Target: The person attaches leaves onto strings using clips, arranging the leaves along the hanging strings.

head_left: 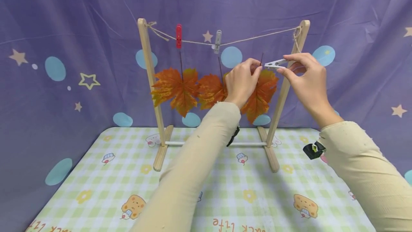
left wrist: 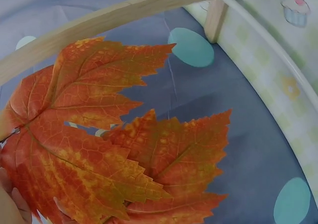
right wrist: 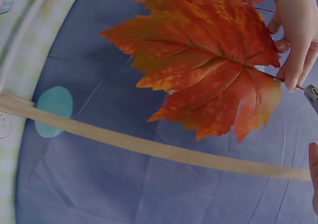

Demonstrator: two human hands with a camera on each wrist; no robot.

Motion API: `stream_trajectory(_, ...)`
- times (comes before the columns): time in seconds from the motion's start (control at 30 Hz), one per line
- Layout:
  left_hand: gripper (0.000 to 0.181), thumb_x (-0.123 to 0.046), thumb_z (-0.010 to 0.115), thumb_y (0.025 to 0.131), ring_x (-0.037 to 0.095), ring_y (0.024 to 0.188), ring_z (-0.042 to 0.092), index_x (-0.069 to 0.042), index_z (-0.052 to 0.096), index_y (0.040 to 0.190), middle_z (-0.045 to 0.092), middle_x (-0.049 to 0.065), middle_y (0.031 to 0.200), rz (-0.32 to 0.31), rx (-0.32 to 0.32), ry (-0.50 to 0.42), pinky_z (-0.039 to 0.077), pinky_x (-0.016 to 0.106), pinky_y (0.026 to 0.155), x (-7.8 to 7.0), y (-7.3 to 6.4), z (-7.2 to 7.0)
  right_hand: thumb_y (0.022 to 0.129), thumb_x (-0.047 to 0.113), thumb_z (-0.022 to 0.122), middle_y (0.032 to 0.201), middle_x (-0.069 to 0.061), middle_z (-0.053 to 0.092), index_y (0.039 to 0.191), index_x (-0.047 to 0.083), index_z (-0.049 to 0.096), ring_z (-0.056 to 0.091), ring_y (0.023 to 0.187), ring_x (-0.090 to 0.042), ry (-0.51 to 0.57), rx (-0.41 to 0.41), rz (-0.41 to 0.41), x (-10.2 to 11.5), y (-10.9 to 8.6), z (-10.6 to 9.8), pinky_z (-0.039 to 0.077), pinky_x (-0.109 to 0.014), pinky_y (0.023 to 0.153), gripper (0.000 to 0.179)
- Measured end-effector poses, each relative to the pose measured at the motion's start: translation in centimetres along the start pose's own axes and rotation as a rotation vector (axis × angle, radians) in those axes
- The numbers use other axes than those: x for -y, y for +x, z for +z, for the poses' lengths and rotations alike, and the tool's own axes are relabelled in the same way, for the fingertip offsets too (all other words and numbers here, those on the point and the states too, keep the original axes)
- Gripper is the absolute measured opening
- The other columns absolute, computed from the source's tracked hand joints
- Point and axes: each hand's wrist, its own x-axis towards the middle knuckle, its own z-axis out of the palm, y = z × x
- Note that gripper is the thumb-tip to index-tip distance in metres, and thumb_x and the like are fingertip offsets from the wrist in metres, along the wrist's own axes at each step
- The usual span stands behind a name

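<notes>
My left hand (head_left: 243, 81) pinches the dark stem of an orange maple leaf (head_left: 262, 97) between thumb and fingers. That leaf hangs below the hand, and it fills much of the right wrist view (right wrist: 213, 60). In my right hand (head_left: 308, 78) is a grey clothespin (head_left: 275, 63), pinched by its handle end, its tip pointing at the stem top. A red clothespin (head_left: 178, 37) and another grey clothespin (head_left: 218, 42) sit on the twine (head_left: 257, 38). Below them hang a left maple leaf (head_left: 177, 90) and a middle maple leaf (head_left: 210, 88), partly hidden by my left hand.
A wooden frame has a left post (head_left: 149, 56) and a right post (head_left: 280, 106), the latter close to my right hand. A white rod (head_left: 248, 143) joins its feet on the checked tablecloth (head_left: 106, 189). Behind hangs a purple curtain (head_left: 80, 20).
</notes>
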Motion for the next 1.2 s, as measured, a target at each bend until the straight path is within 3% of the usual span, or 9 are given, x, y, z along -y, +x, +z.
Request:
stream_trajectory(0.23,0.023,-0.043,0.059,0.099,0.002,0.074,0.059,-0.031,0.071,0.114,0.071,-0.018,0.101,0.001,-0.006,-0.002,0.042,0.023,0.06,0.0,0.2,-0.2,0.082,0.005,0.08,0.097,-0.01,0.068,0.108,0.001,0.075,0.057,0.076,0.003,0.033,-0.093,-0.055,1.1,2.7,0.7,0.045,-0.012,0.075,0.026)
stream_trajectory(0.4,0.024,-0.044,0.057,0.1,0.002,0.072,0.058,-0.032,0.071,0.115,0.071,-0.019,0.101,0.006,0.008,0.007,0.041,0.023,0.058,-0.1,0.1,-0.3,0.084,0.005,0.079,0.097,-0.012,0.069,0.105,-0.003,0.075,0.054,0.074,0.005,-0.005,-0.111,-0.1,1.9,4.6,0.8,0.044,-0.011,0.074,0.023)
stream_trajectory(0.67,0.023,-0.042,0.058,0.1,0.002,0.073,0.059,-0.032,0.072,0.114,0.071,-0.018,0.101,0.015,-0.006,0.026,0.043,0.023,0.06,0.0,0.0,-0.5,0.087,0.01,0.077,0.095,-0.017,0.07,0.102,-0.006,0.073,0.045,0.075,0.016,-0.135,-0.093,-0.193,2.4,7.0,0.3,0.038,-0.009,0.074,0.022)
stream_trajectory(0.87,0.021,-0.042,0.059,0.1,0.003,0.075,0.06,-0.031,0.072,0.113,0.071,-0.018,0.099,0.019,-0.006,0.033,0.043,0.024,0.062,0.1,0.0,-0.5,0.088,0.011,0.075,0.095,-0.017,0.07,0.102,-0.006,0.073,0.042,0.076,0.017,-0.194,-0.039,-0.232,2.7,8.2,0.0,0.037,-0.011,0.075,0.023)
stream_trajectory(1.1,0.022,-0.042,0.059,0.099,0.004,0.076,0.061,-0.03,0.072,0.114,0.071,-0.017,0.1,0.021,-0.004,0.028,0.044,0.024,0.064,0.3,0.0,-0.5,0.09,0.013,0.073,0.098,-0.016,0.068,0.106,-0.004,0.072,0.052,0.083,-0.003,-0.25,0.033,-0.207,3.1,9.0,0.0,0.039,-0.016,0.08,0.024)
stream_trajectory(1.2,0.023,-0.041,0.059,0.1,0.003,0.077,0.061,-0.03,0.072,0.114,0.071,-0.017,0.1,0.02,-0.003,0.023,0.044,0.024,0.064,0.5,-0.1,-0.5,0.09,0.013,0.073,0.099,-0.017,0.068,0.107,-0.003,0.073,0.048,0.08,0.004,-0.261,0.058,-0.179,3.2,9.2,0.0,0.038,-0.016,0.079,0.024)
